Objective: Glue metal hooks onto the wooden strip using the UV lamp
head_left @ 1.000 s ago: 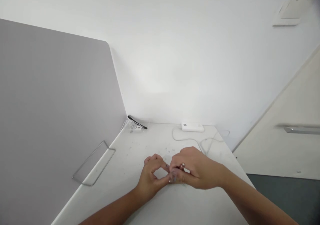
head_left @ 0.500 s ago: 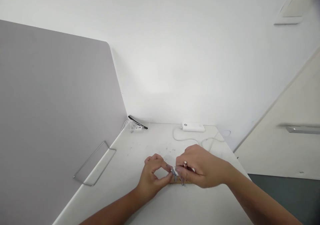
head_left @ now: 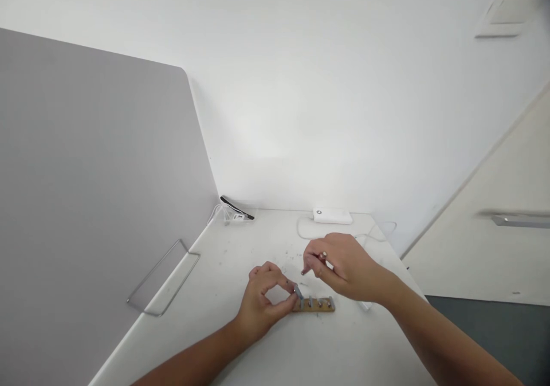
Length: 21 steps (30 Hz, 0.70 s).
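On the white desk lies a small wooden strip (head_left: 314, 304) bearing several little grey and metallic pieces. At its left end my left hand (head_left: 260, 300) is closed in a pinch, thumb and forefinger on a small grey piece (head_left: 298, 290) that stands tilted up from the strip. My right hand (head_left: 339, 263) is raised above and behind the strip, apart from it. Its fingers are closed round a thin pen-like tool (head_left: 324, 255), mostly hidden by them; a dark tip shows below the fingers.
A white box-like device (head_left: 332, 216) with a cable stands against the wall. A black strap-like item (head_left: 236, 209) and white cables lie in the back left corner. A wire frame (head_left: 163, 280) juts over the left edge by the grey partition (head_left: 94, 174). Dark specks mark the desk.
My right hand has lifted up and away from the wooden strip with the pen-like tool, uncovering the strip's right part. My left hand keeps its pinch in nearly the same place.
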Motion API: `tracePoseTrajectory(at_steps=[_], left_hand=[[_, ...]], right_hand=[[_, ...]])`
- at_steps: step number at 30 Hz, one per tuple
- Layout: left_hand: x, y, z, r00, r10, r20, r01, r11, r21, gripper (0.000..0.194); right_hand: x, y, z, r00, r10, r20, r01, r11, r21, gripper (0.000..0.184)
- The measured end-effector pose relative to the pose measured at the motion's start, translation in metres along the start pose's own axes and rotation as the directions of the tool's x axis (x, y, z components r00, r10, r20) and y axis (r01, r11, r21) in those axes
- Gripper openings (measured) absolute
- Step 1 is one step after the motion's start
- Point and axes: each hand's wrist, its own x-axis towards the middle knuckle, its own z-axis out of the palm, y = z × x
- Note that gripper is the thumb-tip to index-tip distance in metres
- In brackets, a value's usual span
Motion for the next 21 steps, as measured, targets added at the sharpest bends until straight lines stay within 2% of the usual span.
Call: tracePoseTrajectory(at_steps=[4, 7, 11, 15, 21], left_hand=[[0.001, 0.003, -0.001, 1.000, 0.006, -0.004, -0.006, 1.000, 0.011, 0.013], [0.001, 0.005, -0.002, 1.000, 0.006, -0.007, -0.005, 1.000, 0.019, 0.012], [0.002, 0.006, -0.002, 1.000, 0.012, 0.010, -0.012, 0.999, 0.040, 0.012], [0.001, 0.003, -0.001, 0.999, 0.043, -0.013, -0.043, 0.997, 0.060, 0.013], [-0.001, 0.002, 0.000, 1.000, 0.026, -0.011, -0.025, 0.999, 0.038, 0.017]], right_hand=[[0.000, -0.006, -0.008, 0.976, -0.045, 0.212, 0.036, 0.998, 0.047, 0.031], [0.000, -0.014, -0.003, 0.953, -0.124, 0.277, 0.082, 0.984, 0.159, 0.028], [0.000, -0.017, 0.011, 0.974, -0.168, 0.150, 0.138, 0.972, 0.190, 0.027], [0.001, -0.011, 0.017, 0.997, -0.076, 0.001, 0.075, 0.986, 0.146, 0.027], [0.003, 0.002, 0.008, 0.999, 0.050, -0.019, -0.049, 0.998, 0.051, 0.029]])
